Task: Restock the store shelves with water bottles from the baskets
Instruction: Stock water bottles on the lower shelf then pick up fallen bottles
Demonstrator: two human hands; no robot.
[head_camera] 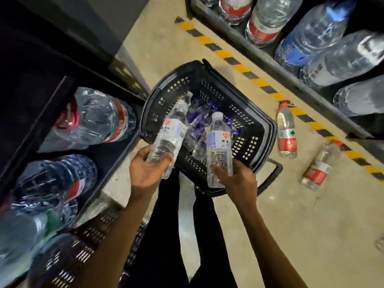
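So on my feed there are two small water bottles out of the basket, one per hand. The left bottle (173, 129) lies tilted with its cap pointing away over the basket's near-left corner, and the left hand (145, 169) has its base end, with the fingers curled round the bottom part and the thumb side underneath. The right bottle (219, 146) stands close to upright, white cap on top and a pale label with a red logo, and the right hand (236, 179) grips it low down with the fingers wrapped round the lower third. Both sit right above the near edge of the black perforated basket (247, 113), which is on the floor in front of the person's dark trouser legs (164, 235). Down inside there's a heap of more small bottles (197, 121) with purple bits on them, lying every which way. Its handle (272, 175) is folded down on the near-right side. To the right, two red-label bottles are loose on the beige floor (166, 48), one (286, 132) just beside the basket and one (321, 165) a bit further out, near the yellow-and-black tape (259, 82). Big jugs (93, 117) sit on the dark left shelf, and more big bottles (311, 32) line the right shelf. The perforated dark thing (87, 246) at lower left could be a second basket, but it's too blurry to call.
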